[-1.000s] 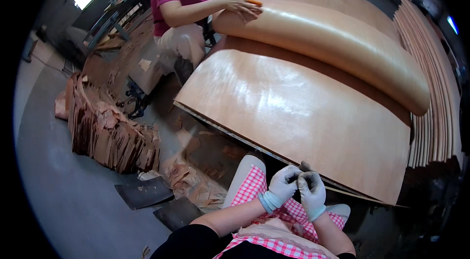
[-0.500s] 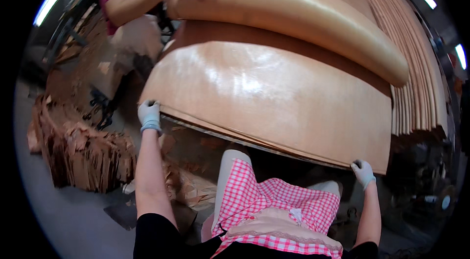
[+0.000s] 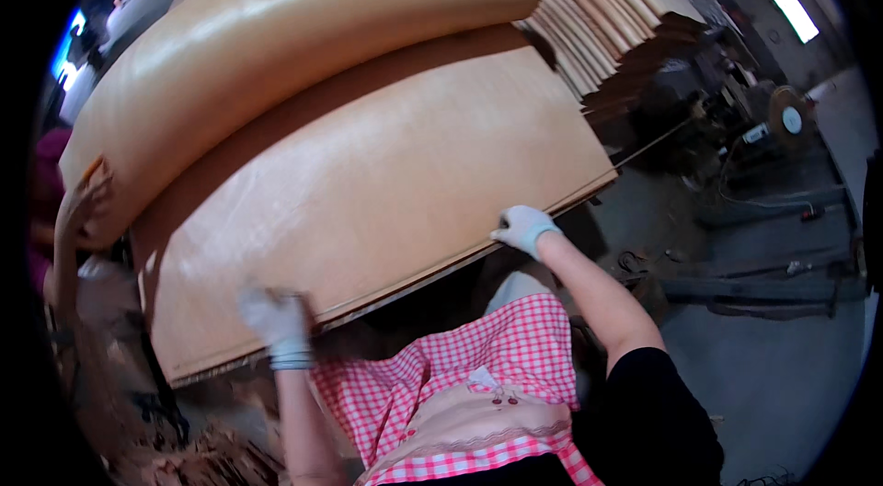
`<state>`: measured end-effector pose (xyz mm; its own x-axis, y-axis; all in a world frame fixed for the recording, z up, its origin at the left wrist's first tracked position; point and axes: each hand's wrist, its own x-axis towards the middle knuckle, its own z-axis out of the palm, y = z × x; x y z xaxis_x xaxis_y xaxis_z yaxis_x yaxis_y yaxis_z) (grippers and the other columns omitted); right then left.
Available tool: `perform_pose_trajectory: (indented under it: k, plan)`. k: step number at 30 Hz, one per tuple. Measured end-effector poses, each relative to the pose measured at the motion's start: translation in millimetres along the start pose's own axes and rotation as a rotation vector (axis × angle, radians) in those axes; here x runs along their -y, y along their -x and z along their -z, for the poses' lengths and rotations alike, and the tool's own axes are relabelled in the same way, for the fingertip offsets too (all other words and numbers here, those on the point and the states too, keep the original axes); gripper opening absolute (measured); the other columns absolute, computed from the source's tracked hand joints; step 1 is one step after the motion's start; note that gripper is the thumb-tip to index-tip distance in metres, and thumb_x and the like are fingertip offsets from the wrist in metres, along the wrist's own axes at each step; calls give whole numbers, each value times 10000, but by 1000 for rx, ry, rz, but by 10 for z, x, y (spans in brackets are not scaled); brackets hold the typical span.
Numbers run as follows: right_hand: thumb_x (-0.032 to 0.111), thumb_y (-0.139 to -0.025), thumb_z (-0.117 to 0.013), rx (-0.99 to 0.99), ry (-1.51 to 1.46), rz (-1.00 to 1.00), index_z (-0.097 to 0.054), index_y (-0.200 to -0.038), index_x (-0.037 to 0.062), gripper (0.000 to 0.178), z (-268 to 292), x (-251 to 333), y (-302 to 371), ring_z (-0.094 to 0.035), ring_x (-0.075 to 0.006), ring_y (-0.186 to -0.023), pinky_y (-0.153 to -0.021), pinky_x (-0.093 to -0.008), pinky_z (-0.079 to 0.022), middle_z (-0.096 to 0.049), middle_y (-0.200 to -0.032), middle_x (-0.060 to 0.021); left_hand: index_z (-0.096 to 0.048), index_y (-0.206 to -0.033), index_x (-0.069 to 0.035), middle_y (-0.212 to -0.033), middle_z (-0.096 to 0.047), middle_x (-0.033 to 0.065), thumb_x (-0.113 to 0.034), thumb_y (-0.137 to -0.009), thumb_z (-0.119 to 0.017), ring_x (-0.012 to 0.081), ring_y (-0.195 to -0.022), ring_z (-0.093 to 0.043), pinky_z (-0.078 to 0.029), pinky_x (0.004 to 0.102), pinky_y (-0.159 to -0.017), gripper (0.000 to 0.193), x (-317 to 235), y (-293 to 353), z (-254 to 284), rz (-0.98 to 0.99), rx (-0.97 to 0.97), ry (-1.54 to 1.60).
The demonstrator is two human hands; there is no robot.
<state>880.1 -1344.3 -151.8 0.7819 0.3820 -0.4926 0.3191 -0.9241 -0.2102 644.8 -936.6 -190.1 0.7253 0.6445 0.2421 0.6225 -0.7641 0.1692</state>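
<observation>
A broad, pale tan wood veneer sheet (image 3: 386,182) lies flat on a stack of sheets in front of me. My right hand (image 3: 526,230), in a white glove, is closed at the near edge, right of the middle, fingers curled over the rim. My gloved left hand (image 3: 276,320) is over the near edge to the left; motion smears its fingers, so its grip and contact are unclear. Beyond the flat sheet lies a large rolled-over veneer sheet (image 3: 313,54), curved into a thick bend across the stack.
At the left, a co-worker's hand (image 3: 87,196) touches the roll, with something orange by the fingers. Layered veneer sheets (image 3: 589,8) are piled at the far right. Machinery with a round wheel (image 3: 789,121) stands on the right. Torn veneer scraps (image 3: 207,463) lie at lower left.
My view has turned to the right. My left hand has left the sheet's left corner and come inward; my right hand has moved from near the right corner toward the middle of the edge.
</observation>
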Motion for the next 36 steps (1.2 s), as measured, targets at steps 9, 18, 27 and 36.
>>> perform_pose_trajectory:
  k: [9,18,27,36]
  plan:
    - [357,-818,-605,77,-185,55,-677,-1015,68,357,111,-401,-49,-625,-351,-983,-853,-436,-488,-652,-1052,-190,-234,-1444,13,-1490,-242,242,-416,-722,-703,375,-1398,-183,-120,456,-1149,962,-2173,409,-109,-323,418,240]
    - [256,-826,-615,-160,-101,-229,-667,-1006,67,266,853,-2882,-113,-613,-355,-973,-848,-419,-486,-654,-1036,-181,-233,-1453,-3,-1501,-235,223,-412,-710,-714,364,-1401,-183,-123,445,-1153,975,-2094,429,-136,-331,411,157]
    - [248,-847,-642,-961,-782,-635,-608,-1069,-65,385,152,-2774,-59,-607,-336,-1014,-881,-389,-457,-641,-1064,-235,-371,-1381,-4,-1474,-309,201,-317,-723,-724,361,-1369,-262,-165,468,-1140,810,-2055,501,-102,-269,332,152]
    - [135,-869,-648,-363,-1186,356,-581,-921,6,154,-149,378,1148,-562,-143,-931,-831,-268,-452,-592,-1124,-146,-655,-962,-41,-936,-633,155,-179,-734,-728,325,-842,-619,-513,392,-742,277,-2547,917,681,-471,250,1065]
